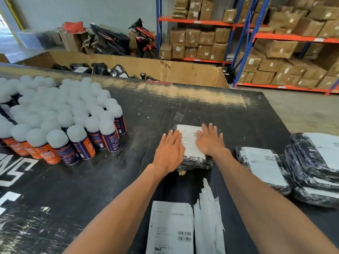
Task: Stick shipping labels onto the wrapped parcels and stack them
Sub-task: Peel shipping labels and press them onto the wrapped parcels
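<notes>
A person's two bare arms reach forward over a worn black table (211, 107). Just right of centre lies a parcel wrapped in black plastic (196, 162) with a white shipping label (189, 140) on top. The left hand (169, 153) lies flat on the label's left edge, fingers straight and close together; the right hand (210, 139) presses flat on its right side, fingers straight and slightly spread. At three o'clock from the parcel lies a second labelled parcel (264, 167), and beyond it, at the frame's right edge, a stack of labelled parcels (315, 171). At six o'clock a pile of unused labels (170, 228) sits beside peeled backing strips (209, 217). At nine o'clock stand many spray cans with grey caps (60, 121). At twelve o'clock, past the table, is a large cardboard bin (165, 70), with shelves of cartons (275, 43) beyond
</notes>
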### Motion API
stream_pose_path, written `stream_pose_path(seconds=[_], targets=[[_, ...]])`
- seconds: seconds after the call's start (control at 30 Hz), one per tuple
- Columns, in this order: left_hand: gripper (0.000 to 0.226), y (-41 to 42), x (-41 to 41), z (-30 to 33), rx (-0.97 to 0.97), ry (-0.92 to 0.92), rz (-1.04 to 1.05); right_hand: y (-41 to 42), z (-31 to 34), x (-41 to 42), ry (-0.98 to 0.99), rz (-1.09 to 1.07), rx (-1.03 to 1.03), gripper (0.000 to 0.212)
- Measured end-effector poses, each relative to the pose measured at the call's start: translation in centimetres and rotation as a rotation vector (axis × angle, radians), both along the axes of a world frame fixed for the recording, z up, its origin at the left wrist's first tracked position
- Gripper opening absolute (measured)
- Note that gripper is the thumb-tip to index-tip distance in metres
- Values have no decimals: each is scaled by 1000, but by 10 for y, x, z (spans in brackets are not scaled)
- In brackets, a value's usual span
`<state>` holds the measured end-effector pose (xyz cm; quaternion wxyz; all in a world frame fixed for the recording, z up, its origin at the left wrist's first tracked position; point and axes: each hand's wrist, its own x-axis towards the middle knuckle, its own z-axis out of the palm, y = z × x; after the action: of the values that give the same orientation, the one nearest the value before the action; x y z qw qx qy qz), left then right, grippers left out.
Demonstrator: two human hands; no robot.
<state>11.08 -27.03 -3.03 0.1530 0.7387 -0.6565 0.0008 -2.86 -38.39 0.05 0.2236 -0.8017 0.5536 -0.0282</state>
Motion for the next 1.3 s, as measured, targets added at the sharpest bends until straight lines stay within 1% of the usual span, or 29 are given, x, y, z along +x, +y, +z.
stream_pose_path(seconds=[0.07, 0.1, 0.2, 0.27, 0.37, 0.47, 0.57, 0.7, 0.77, 0.83, 0.87, 0.93, 1.03, 1.07, 1.1, 1.17, 1.23, 1.3], targets=[[81, -4, 0, 8, 2, -38, -8, 12, -5, 2, -83, 34, -61, 60], [81, -7, 0, 11, 21, -49, -42, 19, -9, 0, -136, 56, -80, 59], [60, -22, 0, 14, 99, -77, -131, 29, -19, -8, -244, 67, -77, 57], [56, -33, 3, 20, 158, -68, -146, 26, -18, -9, -255, 64, -46, 58], [56, -52, 10, 29, 283, -63, -144, 23, -18, -5, -241, 69, -64, 58], [58, -76, 12, 38, 346, -20, -61, 25, -20, -6, -227, 74, -71, 59], [57, -90, 8, 33, 310, 76, 50, 25, -20, -7, -193, 61, -87, 59], [54, -89, 5, 28, 245, 283, 216, 27, -17, -6, -186, 31, -88, 59], [55, -77, 8, 30, 188, 467, 250, 30, -16, -7, -241, -36, -67, 59], [61, -50, 9, 29, 145, 661, 179, 40, -14, -10, -351, -163, -26, 59], [64, -33, 7, 25, 120, 723, 122, 46, -15, -11, -414, -211, -11, 59], [69, -6, 1, 17, 60, 796, 63, 60, -18, -11, -494, -237, -6, 65], [70, -2, -2, -4, -13, 804, 97, 67, -23, -11, -522, -234, -19, 80], [69, -3, -1, -7, -26, 785, 94, 66, -24, -11, -541, -234, -16, 82], [67, -5, 1, -10, -33, 753, 80, 63, -25, -12, -559, -232, -17, 80], [61, -8, 3, -12, -45, 689, 74, 59, -26, -13, -584, -239, -22, 70], [57, -9, 1, -11, -77, 659, 99, 57, -28, -14, -646, -275, -6, 58], [55, -8, -2, -9, -102, 639, 110, 57, -27, -16, -712, -318, 26, 51]])
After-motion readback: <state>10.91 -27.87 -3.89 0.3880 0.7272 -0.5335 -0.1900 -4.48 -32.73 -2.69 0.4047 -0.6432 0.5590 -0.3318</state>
